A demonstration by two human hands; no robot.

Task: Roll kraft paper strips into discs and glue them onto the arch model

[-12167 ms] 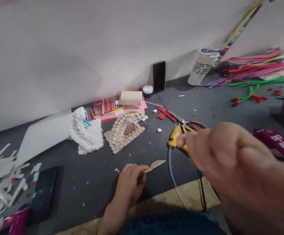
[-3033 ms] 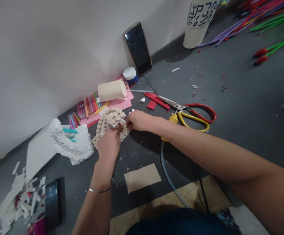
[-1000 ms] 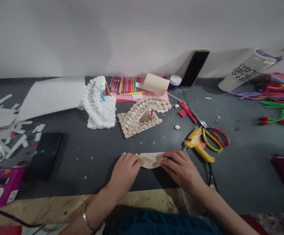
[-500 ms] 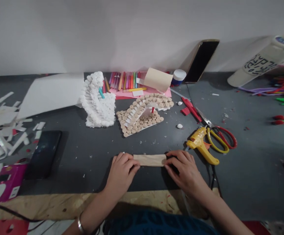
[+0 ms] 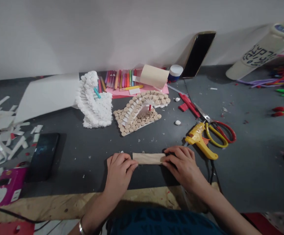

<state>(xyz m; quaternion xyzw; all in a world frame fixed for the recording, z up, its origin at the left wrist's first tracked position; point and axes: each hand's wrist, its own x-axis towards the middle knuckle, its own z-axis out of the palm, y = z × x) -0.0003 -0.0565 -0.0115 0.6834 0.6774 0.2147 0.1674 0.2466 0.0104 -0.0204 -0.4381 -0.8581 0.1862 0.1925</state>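
A flat beige paper strip [image 5: 148, 158] lies crosswise at the near side of the dark table. My left hand [image 5: 119, 168] has its fingers closed on the strip's left end. At the other end, my right hand [image 5: 179, 163] pinches it between thumb and fingers. Beyond the strip stands a small arched stair model [image 5: 142, 112] covered in rolled beige paper coils, with a red piece under its arch. To its left rises a white, rough-textured stair model [image 5: 96, 104] with a teal piece. A yellow glue gun [image 5: 200, 142] rests just past my right hand.
Scissors [image 5: 211, 122] and a red cutter [image 5: 189, 105] lie near the glue gun. Felt pens [image 5: 122, 79], a beige paper roll [image 5: 154, 75], a jar [image 5: 175, 72], a leaning phone [image 5: 198, 55] and a tumbler [image 5: 259, 54] line the back. Another phone [image 5: 45, 155] and paper scraps [image 5: 3, 137] lie left.
The view has shifted slightly. Both hands still hold the strip by its ends; my left fingers have slid a little outward, showing more of its left end.
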